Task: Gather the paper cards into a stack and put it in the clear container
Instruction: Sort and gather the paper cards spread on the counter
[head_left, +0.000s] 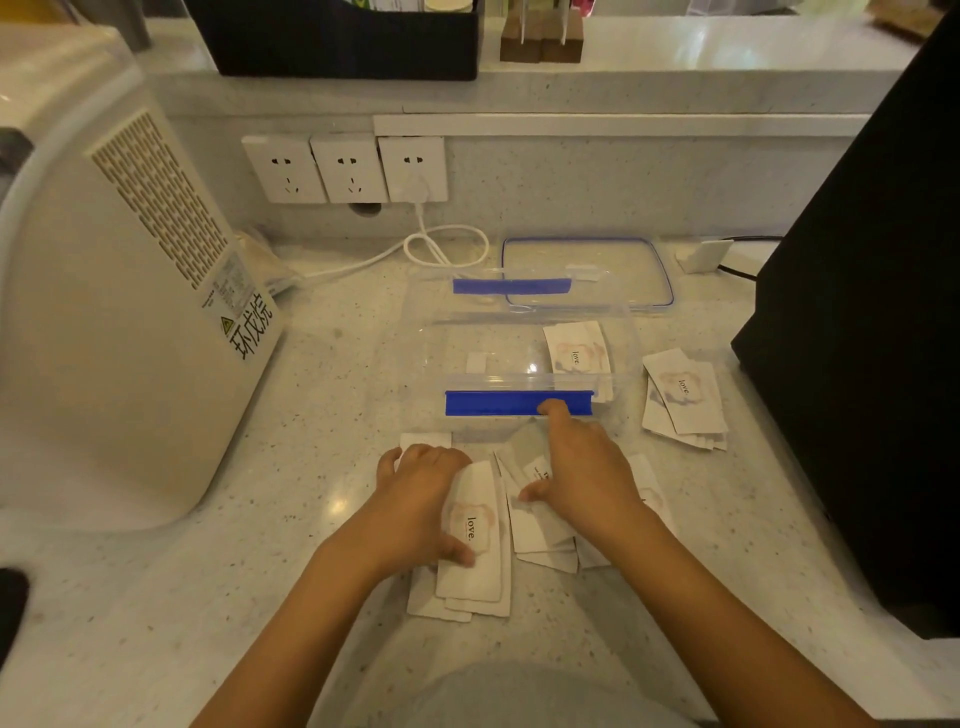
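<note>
Left hand (415, 499) is closed on a small card bundle (475, 540) | right hand (582, 473) is laid open on loose cards (540, 525) on the surface (322, 415) | edges are best squared before lifting | clear container (519, 353), lid (587, 270) off: one card (576, 348) is seen inside | another pile (683, 397) is left beside it

The cards (475, 535) are white, each with a pale pink blotch and "love." in black print. The container (519, 353) is clear, with bright blue clips (517, 403) on its near and far sides. Its lid (587, 270) is clear too, edged with a thin blue line. The counter (332, 405) is off-white with fine dark speckles. The sockets (350, 169) and cable (441, 244) are white. The machine (104, 291) is cream with black characters.
</note>
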